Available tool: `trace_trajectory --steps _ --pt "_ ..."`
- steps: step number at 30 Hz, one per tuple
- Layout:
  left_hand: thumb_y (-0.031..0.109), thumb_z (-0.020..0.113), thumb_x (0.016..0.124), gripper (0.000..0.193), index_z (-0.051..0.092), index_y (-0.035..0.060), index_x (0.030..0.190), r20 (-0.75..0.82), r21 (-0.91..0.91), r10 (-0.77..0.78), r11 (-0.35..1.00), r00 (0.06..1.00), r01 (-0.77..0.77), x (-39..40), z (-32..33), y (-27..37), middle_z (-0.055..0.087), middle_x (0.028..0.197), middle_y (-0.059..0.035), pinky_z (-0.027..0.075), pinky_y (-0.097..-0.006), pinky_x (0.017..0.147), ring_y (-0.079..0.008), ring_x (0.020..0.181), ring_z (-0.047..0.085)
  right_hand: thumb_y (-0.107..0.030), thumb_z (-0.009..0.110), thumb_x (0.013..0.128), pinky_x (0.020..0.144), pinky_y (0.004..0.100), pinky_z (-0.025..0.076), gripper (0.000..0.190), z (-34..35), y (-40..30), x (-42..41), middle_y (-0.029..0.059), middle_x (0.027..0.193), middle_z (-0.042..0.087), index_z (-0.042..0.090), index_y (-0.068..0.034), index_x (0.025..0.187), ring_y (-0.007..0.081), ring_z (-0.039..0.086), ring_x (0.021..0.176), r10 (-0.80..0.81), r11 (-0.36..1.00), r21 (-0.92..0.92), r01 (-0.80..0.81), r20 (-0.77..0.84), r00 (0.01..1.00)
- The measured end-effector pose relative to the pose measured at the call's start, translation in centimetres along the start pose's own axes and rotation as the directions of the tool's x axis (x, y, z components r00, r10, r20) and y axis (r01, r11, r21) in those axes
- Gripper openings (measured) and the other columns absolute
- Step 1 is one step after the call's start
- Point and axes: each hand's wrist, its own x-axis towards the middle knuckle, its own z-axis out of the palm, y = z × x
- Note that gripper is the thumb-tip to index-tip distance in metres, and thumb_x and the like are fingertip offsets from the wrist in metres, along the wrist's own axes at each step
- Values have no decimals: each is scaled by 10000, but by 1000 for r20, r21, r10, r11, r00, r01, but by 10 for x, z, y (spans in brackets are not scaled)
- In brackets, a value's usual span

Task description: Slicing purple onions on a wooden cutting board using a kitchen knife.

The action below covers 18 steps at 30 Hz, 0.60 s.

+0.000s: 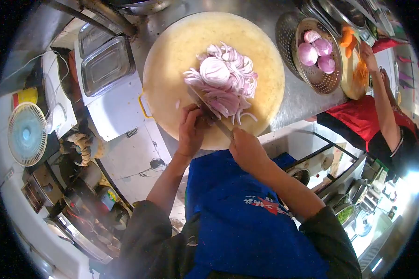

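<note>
A round wooden chopping block [171, 52] stands before me, with a pile of sliced red onion [244, 73] on it. A cut onion piece with a broad pale face [214, 72] lies on top of the slices. My right hand [248, 150] grips the handle of a kitchen knife [213, 117], whose blade slants up and left along the pile's near side. My left hand [190, 130] is beside the blade at the block's near left, fingers curled. What lies under those fingers is hidden.
A perforated metal colander [317, 82] with several peeled red onions [307, 54] stands right of the block. Beyond it, a co-worker's hand [369, 57] is over a second board [352, 80] with carrot [347, 40]. Metal trays [106, 66] and a fan [27, 134] are at left.
</note>
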Motion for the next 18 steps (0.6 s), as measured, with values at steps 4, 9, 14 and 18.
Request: trace_trajectory --steps 4,9,14,18 --pt "-107 602 917 197 624 -10 1088 -15 56 50 997 999 -50 -3 0 -8 561 1196 -161 575 -346 781 -279 957 654 -103 584 902 760 564 482 177 2 -8 17 294 895 625 539 34 1004 507 619 876 -8 1000 3 8 -46 999" --pt "-105 608 917 195 622 -10 1087 -22 -24 -2 1000 1000 2 -1 2 2 558 1195 -153 573 -341 768 -268 943 652 -129 560 922 792 569 495 192 -24 -16 15 299 907 636 541 32 1024 499 634 890 11 999 35 -11 1 1000" --pt "-115 597 926 183 615 -16 1078 -13 -347 -207 919 978 189 -3 4 -6 549 1193 -125 572 -302 639 -191 868 635 -142 544 943 816 588 495 173 -46 -36 -10 289 939 642 523 4 1034 490 640 905 110 994 -32 -106 147 983" --pt "-113 592 935 175 609 -17 1080 -11 9 58 998 998 -58 4 2 6 550 1197 -123 566 -291 611 -173 817 633 -131 560 936 802 592 491 161 -44 -27 -20 277 918 635 509 -6 1024 495 628 886 32 999 -12 -31 51 998"
